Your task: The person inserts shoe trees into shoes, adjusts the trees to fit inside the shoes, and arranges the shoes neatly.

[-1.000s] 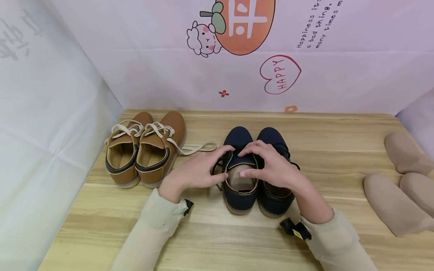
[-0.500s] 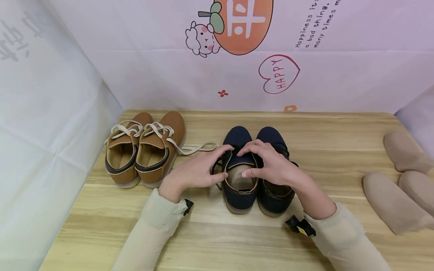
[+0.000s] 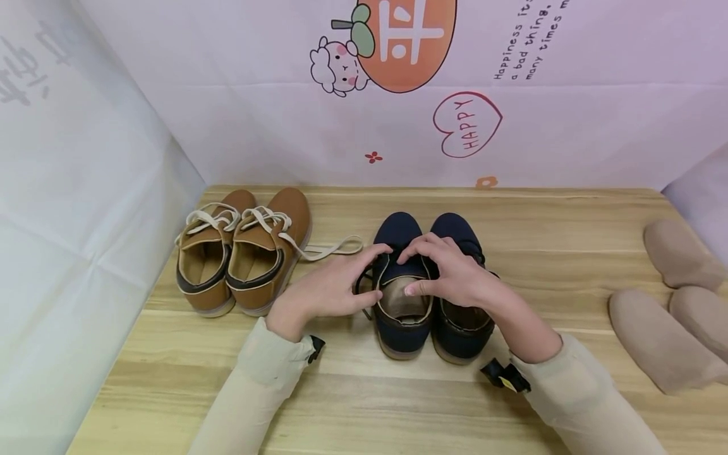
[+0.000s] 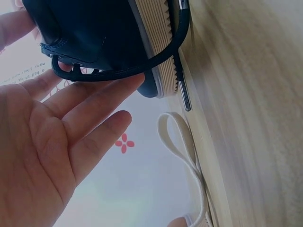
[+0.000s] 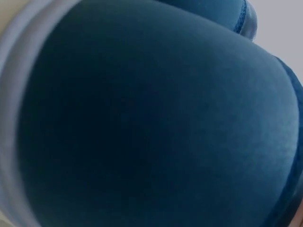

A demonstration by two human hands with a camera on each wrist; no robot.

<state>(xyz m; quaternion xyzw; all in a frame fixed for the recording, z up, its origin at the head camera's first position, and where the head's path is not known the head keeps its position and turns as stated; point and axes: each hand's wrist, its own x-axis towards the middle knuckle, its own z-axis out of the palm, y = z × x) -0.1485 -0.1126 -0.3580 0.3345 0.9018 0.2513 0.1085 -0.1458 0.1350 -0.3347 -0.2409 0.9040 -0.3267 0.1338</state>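
Note:
Two navy lace-up shoes stand side by side, toes away from me: the left shoe (image 3: pixel 400 227) and the right shoe (image 3: pixel 452 227). At the left shoe's outer side is my left hand (image 3: pixel 327 287), thumb near its opening and fingers extended toward its lacing. The left wrist view shows a dark lace (image 4: pixel 118 73) with a metal tip passing by these fingertips. My right hand (image 3: pixel 457 275) reaches across the right shoe, its fingers loosely bent over the left shoe's tongue and its thumb above the insole (image 3: pixel 400 300). A navy shoe heel (image 5: pixel 156 113) fills most of the right wrist view.
Brown shoes (image 3: pixel 256 300) with cream laces stand at the left, one lace loop (image 3: pixel 335 248) trailing toward my left hand. Several beige slippers (image 3: pixel 660 338) lie at the right of the wooden tabletop (image 3: pixel 364 404). A printed cloth (image 3: pixel 256 126) hangs behind.
My right wrist and forearm have shifted slightly to the right, while the fingers stay over the left navy shoe. The left hand and the shoes have hardly moved.

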